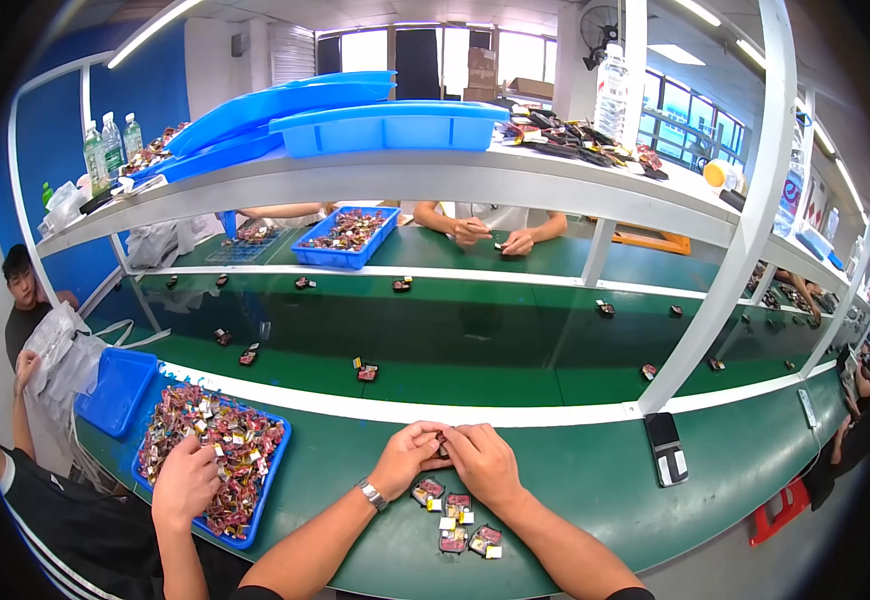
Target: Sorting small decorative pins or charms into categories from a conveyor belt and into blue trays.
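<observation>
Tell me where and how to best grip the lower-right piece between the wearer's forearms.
The lower-right piece likely grips best by its dark edges, clear of its white tag, from above and slightly right: it lies low on the green table, with a neighbouring piece close on its left.

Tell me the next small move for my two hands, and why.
Probably finish handling the small dark piece before picking up another: the fingers of the left hand and right hand meet around it, while the loose pieces lie close by on the green tabletop.
</observation>
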Demonstrator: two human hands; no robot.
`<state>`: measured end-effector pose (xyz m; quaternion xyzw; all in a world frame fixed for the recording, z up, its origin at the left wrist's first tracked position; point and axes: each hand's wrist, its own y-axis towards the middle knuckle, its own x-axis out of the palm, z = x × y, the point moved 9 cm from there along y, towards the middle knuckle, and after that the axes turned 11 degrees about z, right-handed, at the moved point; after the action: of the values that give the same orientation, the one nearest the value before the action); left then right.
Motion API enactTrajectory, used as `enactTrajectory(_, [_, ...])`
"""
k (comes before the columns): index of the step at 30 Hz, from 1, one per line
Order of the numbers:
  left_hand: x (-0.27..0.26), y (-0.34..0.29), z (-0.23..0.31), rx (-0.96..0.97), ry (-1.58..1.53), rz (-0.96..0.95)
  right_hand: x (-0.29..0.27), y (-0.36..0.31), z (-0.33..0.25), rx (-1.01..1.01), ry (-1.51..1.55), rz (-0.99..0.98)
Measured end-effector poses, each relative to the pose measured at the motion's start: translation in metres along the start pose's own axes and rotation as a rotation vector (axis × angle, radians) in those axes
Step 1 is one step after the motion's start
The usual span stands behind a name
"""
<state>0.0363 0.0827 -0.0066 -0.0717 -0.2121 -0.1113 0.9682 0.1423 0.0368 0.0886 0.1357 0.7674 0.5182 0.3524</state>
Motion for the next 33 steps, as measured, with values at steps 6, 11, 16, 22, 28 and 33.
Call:
enactTrajectory(6, [-0.003,0.002,0.003,0.067,0.079,0.1,-0.001,0.004,0.005,0.109,0.146,-0.02])
enactTrajectory(11, [-0.004,0.003,0.004,0.135,0.169,0.142,0.011,-0.016,0.039,0.541,0.363,-0.054])
enactTrajectory(16, [-0.007,0.0,0.003,0.195,0.279,0.156,0.021,-0.023,0.042,0.627,0.424,-0.093])
enactTrajectory(22, [0.0,0.001,0.007,0.247,0.291,0.105,0.017,-0.022,0.046,0.677,0.446,-0.047])
enactTrajectory(28, [-0.007,-0.001,0.009,0.223,0.241,0.125,0.03,-0.021,0.046,0.635,0.487,-0.072])
enactTrajectory(33, [-0.007,0.008,0.01,0.282,0.16,0.259,0.024,-0.016,0.146,0.824,0.251,0.083])
